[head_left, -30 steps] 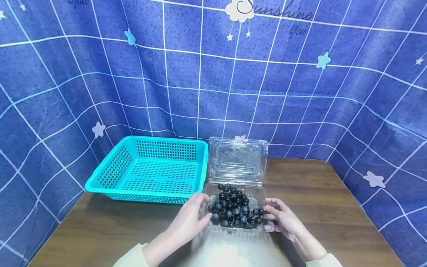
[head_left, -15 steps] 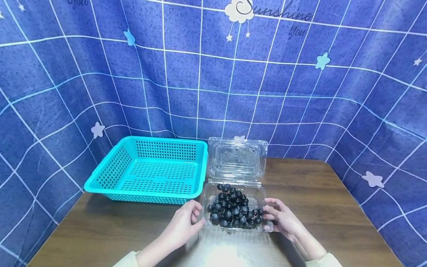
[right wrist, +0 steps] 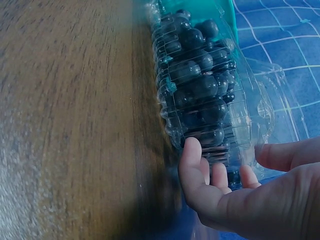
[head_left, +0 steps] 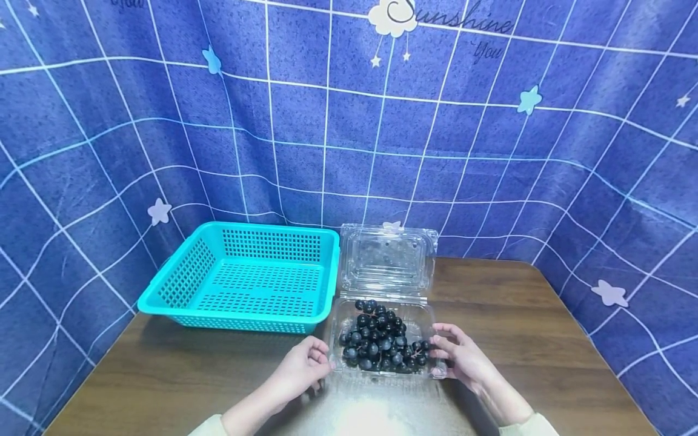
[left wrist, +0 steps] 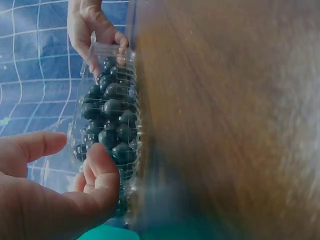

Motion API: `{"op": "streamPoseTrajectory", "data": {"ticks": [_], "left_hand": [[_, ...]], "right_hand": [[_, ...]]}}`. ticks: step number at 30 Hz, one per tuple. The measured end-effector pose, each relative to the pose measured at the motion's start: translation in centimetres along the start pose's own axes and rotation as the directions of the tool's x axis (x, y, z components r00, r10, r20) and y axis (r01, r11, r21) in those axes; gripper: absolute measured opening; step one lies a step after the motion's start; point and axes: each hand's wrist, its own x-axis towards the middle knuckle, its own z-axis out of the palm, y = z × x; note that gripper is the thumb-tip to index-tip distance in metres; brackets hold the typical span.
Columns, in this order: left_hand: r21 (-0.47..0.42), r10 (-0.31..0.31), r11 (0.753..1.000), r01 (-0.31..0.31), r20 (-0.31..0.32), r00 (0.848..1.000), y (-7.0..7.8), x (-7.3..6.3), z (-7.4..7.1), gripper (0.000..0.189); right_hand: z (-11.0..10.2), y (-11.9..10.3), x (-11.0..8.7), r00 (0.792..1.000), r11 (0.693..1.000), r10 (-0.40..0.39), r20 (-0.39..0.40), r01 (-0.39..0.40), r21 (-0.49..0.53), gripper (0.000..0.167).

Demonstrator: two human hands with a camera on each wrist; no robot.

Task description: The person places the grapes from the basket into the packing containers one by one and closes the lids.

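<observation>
A hinged clear plastic clamshell box [head_left: 417, 318] stands on the table with its lid [head_left: 388, 260] raised at the back. In its base lies a bunch of dark grapes [head_left: 376, 339]. My left hand [head_left: 297, 369] is at the box's left side, fingers loosely bent, holding nothing; in the left wrist view its thumb and fingers are spread apart beside the grapes. My right hand [head_left: 463, 360] is at the right side, its relaxed fingertips [right wrist: 192, 147] right at the box's wall, thumb beside the rim. The ribbed side wall shows closely in the right wrist view.
A turquoise perforated plastic basket [head_left: 332, 266] stands to the left, close beside the box. Under everything is a brown wooden table [head_left: 507, 309]. A blue curtain [head_left: 349, 121] with white grid lines and stars hangs behind and at both sides.
My left hand has drawn back from the box's left wall, moving left and toward me, its fingers bending more. The right hand, box and grapes have stayed in place.
</observation>
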Motion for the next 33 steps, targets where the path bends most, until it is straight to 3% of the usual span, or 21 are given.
{"op": "streamPoseTrajectory", "data": {"ticks": [6,14,26,33], "left_hand": [[-0.17,-0.093,0.98,0.104,0.072,0.993,-0.6,0.5,0.0,0.037],[-0.37,-0.127,0.91,0.189,0.186,0.974,-0.8,1.0,0.0,0.036],[-0.477,-0.132,0.847,0.233,0.236,0.963,-0.9,1.4,0.0,0.024],[-0.492,-0.141,0.836,0.243,0.237,0.961,-0.9,1.5,0.1,0.019]], "right_hand": [[-0.1,-0.1,0.0,1.0,1.0,0.001,0.01,-0.002,0.004,0.048],[-0.1,-0.1,0.2,1.0,1.0,0.004,-0.001,-0.004,-0.006,0.048],[-0.2,0.0,0.2,1.0,1.0,0.001,0.011,-0.001,0.002,0.049],[-0.2,-0.3,0.1,1.0,1.0,0.009,0.026,-0.009,-0.007,0.049]]}}
